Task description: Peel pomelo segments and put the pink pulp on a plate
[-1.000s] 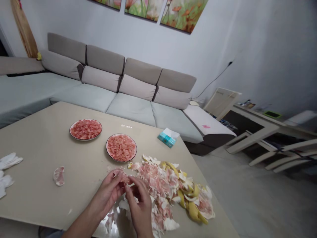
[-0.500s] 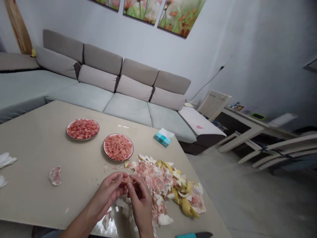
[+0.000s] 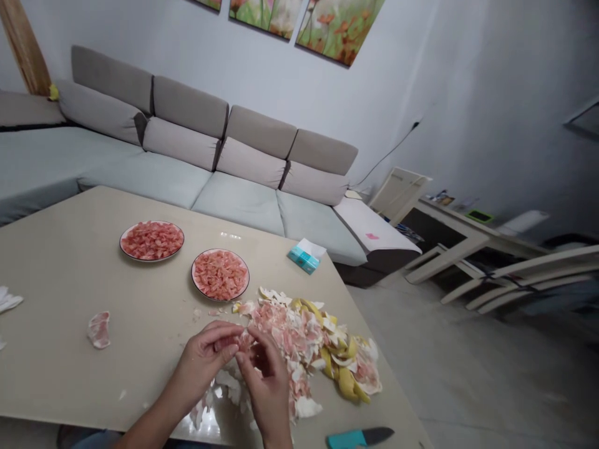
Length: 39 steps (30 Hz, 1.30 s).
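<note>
My left hand (image 3: 206,352) and my right hand (image 3: 266,380) meet above the near part of the table, their fingertips pinching a pink pomelo segment (image 3: 244,340) between them. The fingers cover most of it. Just beyond and right of them spreads a heap of pink and white pomelo membranes (image 3: 299,330), with yellow rind (image 3: 349,383) at its right side. Past my hands are a plate of pink pomelo pulp (image 3: 221,275) and, farther left, a second plate of pulp (image 3: 152,241). One unopened-looking pomelo segment (image 3: 99,330) lies alone at the left.
A knife with a teal handle (image 3: 346,439) lies at the table's near right edge. Near the far right edge stands a blue tissue box (image 3: 305,257). White gloves or tissue (image 3: 8,299), I cannot tell which, lie at the left. Beyond the table (image 3: 60,268) is a sofa (image 3: 243,199).
The fingers have shifted slightly around the pomelo segment, which stays between both hands. The view has tilted a little, showing more of the knife. The plates look unchanged.
</note>
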Tool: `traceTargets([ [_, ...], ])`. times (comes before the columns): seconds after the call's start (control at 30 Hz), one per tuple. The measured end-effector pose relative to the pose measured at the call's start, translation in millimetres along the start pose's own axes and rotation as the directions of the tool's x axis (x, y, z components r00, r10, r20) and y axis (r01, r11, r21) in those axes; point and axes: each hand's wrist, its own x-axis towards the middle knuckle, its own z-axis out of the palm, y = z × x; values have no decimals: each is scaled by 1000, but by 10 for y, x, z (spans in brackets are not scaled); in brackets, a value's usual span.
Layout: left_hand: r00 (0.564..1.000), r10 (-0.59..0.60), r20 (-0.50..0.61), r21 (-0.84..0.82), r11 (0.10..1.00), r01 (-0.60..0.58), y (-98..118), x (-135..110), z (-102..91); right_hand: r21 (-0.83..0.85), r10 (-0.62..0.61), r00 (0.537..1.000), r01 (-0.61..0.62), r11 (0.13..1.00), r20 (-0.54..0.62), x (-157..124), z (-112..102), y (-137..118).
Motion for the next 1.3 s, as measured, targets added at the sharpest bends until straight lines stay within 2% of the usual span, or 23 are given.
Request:
traceTargets([
  [0.17,1000,0,16,34,999,-1,40,-8,-4,-92,-67,993,76,993,95,26,-101,-42],
  [0.33,997,-34,73,28,999,32,49,-13,-27,-62,7,989,2,998,148,22,-132,-56],
  [0.43,992,-48,113,40,998,44,42,-7,-36,-45,53,989,-47,998,137,17,-123,-49],
  [0.6,984,-71,164,69,996,60,44,1,-29,-102,52,994,-43,994,91,14,-131,-51],
  [0.73,983,-100,157,59,994,91,33,3,-27,-150,1,993,17,989,118,-4,-169,11],
  [0.93,979,-164,119,13,986,164,-12,14,-44,-216,-103,991,120,969,89,-59,-162,109],
  [1.0,963,-220,156,-45,972,230,10,9,-32,-179,-62,996,71,981,60,-54,-167,100],
  [1.07,935,-277,220,-119,944,308,55,-5,-11,-81,42,997,-37,996,62,-40,-183,79],
  [1.17,903,-307,301,-218,900,378,129,-29,21,114,194,966,-215,970,171,-23,-206,59],
  [1.3,896,-341,283,-280,865,417,169,-49,42,250,260,941,-310,917,214,-25,-197,74],
])
